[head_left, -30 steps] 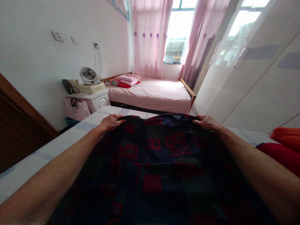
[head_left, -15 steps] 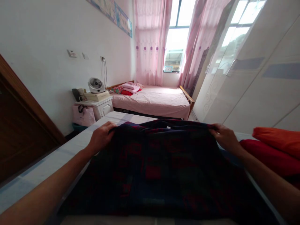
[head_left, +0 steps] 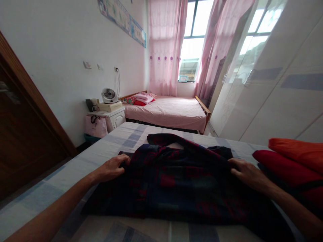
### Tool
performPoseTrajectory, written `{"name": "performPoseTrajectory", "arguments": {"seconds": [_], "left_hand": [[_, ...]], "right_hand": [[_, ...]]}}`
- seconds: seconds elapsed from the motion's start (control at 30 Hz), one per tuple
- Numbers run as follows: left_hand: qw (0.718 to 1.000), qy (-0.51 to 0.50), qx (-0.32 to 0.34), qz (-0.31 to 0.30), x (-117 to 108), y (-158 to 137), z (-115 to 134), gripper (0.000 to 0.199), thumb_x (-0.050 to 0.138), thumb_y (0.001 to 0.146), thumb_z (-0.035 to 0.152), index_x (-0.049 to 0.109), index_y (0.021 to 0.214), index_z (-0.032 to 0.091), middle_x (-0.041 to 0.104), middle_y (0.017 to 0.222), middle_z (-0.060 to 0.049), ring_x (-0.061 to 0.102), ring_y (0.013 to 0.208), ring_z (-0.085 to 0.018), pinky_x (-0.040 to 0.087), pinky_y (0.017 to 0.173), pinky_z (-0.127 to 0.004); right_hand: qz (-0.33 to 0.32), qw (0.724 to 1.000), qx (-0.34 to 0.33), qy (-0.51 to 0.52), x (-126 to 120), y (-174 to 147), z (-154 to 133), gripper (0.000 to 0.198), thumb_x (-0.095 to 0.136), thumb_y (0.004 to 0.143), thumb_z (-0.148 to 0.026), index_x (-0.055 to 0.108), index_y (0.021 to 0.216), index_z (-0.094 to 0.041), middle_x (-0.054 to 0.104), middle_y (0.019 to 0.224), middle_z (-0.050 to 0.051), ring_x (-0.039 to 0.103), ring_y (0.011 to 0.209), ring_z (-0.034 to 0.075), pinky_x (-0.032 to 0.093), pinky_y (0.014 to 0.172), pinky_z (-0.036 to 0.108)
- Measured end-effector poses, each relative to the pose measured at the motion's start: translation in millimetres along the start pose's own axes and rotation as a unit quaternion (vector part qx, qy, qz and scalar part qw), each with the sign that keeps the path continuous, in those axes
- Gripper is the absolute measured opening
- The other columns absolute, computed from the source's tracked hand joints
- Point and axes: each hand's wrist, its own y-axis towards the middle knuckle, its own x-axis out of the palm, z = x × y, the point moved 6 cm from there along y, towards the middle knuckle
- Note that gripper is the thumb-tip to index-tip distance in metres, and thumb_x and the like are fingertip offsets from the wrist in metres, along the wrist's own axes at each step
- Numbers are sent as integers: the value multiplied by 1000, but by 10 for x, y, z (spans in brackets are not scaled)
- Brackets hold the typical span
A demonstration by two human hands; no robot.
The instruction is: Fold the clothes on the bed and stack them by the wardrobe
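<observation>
A dark shirt [head_left: 174, 188] with a navy, green and red block pattern lies spread across the bed with the blue-and-white checked sheet [head_left: 70, 188]. One of its sleeves is folded over near the far edge of the cloth. At the shirt's left side, my left hand [head_left: 114, 168] pinches the fabric, thumb and fingers closed. My right hand [head_left: 246, 173] grips the opposite side, its fingertips partly hidden by cloth and shadow. Right of that hand, folded red [head_left: 282, 166] and orange clothes [head_left: 297, 149] are stacked on the bed.
Beyond this bed stands another bed [head_left: 174, 112] with a pink sheet and folded bedding. A white nightstand [head_left: 117, 117] holds a small fan [head_left: 109, 95]. A brown door [head_left: 22, 134] is at left and a glossy white wardrobe [head_left: 264, 107] at right.
The shirt has come down from its raised, stretched position onto the bed. Both hands have lowered with it, and a sleeve now shows folded across the far side.
</observation>
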Motion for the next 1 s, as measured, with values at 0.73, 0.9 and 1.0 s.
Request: {"name": "performPoseTrajectory", "arguments": {"seconds": [0.73,0.9,1.0], "left_hand": [[902,-310,-107,280,-197,529,214,50,52,73,48,61,111,16,70,89,-4,64,73,-16,51,62,-25],[860,-412,-123,276,-37,429,122,47,64,63,43,65,101,15,68,74,-2,60,60,-14,48,54,-24],[842,-445,-128,276,26,439,94,48,66,61,42,65,100,15,66,67,-1,59,56,-13,46,51,-23]], "right_hand": [[-3,952,-76,296,-184,764,-1479,47,29,83,-37,60,113,-18,60,112,6,57,100,18,45,88,27],[-248,828,-109,492,-488,-293,-1418,29,55,68,-44,66,85,-23,63,101,8,59,95,23,49,81,30],[-388,802,-137,433,-418,-824,-1369,33,55,69,-54,65,79,-24,64,96,6,59,92,22,49,79,29]]}}
